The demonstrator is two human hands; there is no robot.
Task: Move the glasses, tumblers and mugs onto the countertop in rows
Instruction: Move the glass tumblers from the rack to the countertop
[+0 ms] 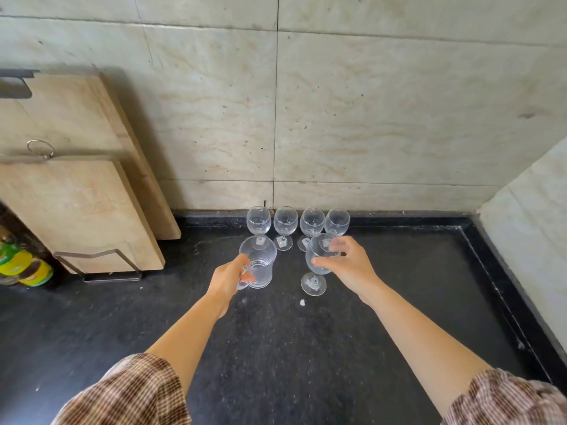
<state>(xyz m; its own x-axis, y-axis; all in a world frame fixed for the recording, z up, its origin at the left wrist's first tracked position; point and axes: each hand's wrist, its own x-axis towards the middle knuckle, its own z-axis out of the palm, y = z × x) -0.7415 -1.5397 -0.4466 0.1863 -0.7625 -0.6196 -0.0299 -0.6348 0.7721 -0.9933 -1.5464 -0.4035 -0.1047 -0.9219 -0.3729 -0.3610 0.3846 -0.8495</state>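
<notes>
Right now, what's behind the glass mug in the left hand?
Behind the glass mug, held by the left hand, four wine glasses stand along the wall. The leftmost wine glass shows its stem and foot only through the mug.

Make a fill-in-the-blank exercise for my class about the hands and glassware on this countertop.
The left hand grips the glass mug by its ____.
The right hand holds a wine glass by its ____.
The back row by the wall holds ____ wine glasses.
The wooden cutting boards lean on the wall on the person's ____ side.
Missing words: handle; bowl; four; left.
</notes>
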